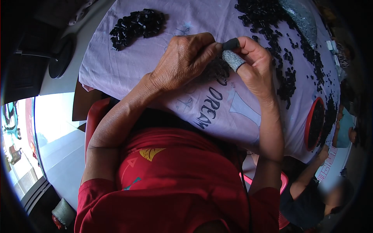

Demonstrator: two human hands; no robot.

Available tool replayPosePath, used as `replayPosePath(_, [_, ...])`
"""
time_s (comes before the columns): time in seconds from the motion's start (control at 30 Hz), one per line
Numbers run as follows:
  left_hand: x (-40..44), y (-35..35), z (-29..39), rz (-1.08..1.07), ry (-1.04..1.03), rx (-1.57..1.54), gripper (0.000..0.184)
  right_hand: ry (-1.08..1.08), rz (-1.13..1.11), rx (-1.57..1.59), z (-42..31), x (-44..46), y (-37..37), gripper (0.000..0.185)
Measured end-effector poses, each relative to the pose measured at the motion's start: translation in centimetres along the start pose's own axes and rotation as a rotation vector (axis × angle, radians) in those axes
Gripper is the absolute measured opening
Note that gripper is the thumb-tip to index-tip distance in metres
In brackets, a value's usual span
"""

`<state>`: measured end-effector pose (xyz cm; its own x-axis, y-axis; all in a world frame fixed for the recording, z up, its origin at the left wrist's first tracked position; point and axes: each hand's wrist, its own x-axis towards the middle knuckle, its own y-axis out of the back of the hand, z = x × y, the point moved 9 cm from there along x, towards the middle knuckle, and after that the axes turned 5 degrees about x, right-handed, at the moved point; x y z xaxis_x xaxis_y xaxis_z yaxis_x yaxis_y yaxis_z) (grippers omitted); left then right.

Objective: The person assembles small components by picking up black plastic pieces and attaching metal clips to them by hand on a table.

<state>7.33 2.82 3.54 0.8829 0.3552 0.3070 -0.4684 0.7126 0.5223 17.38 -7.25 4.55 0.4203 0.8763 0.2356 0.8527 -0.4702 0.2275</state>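
Observation:
My left hand (182, 56) is over the cloth-covered table, its thumb and index finger pinched together. My right hand (257, 70) meets it from the right, with a dark cover (230, 44) on the index finger and a grey speckled cover (233, 60) on the thumb. The fingertips of both hands come together; whatever lies between them is too small or hidden to make out. Below them on the cloth is a patch of small dark bits (218, 72), partly hidden. A pile of small black plastic pieces (138, 28) lies beyond my left hand.
More black pieces (268, 23) spread across the table's right side, beside a clear bag of small silvery parts (302, 19). A red-rimmed bowl (309, 136) with dark contents stands near the right edge. Another person (305, 202) sits at lower right. The pink printed tablecloth (116, 73) hangs over the edge.

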Motion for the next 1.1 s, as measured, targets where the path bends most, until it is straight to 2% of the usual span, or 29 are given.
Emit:
replayPosePath(0.2, [0.1, 0.3, -0.1, 0.018, 0.036, 0.002, 0.030, -0.019, 0.017, -0.003, 0.0, 0.1, 0.3, 0.009])
replayPosePath(0.37, [0.0, 0.0, 0.0, 0.038, -0.039, -0.037, 0.025, -0.043, 0.042, 0.004, 0.3, 0.1, 0.5, 0.010])
replayPosePath(0.57, [0.0, 0.0, -0.5, -0.008, 0.021, -0.069, 0.021, 0.084, 0.059, -0.182, -1.0, -0.2, 0.0, 0.014])
replayPosePath(0.7, [-0.2, -0.3, -1.1, -0.071, 0.102, -0.088, 0.020, 0.066, 0.052, -0.112, -0.3, -0.2, 0.0, 0.017])
replayPosePath(0.8, [-0.2, -0.1, -1.3, -0.033, 0.128, -0.185, 0.021, 0.076, 0.047, -0.104, -0.3, -0.2, -0.2, 0.019])
replayPosePath(1.1, [0.0, 0.1, -1.2, 0.021, 0.070, -0.176, 0.024, 0.148, 0.023, -0.201, -0.9, -0.1, -0.1, 0.021])
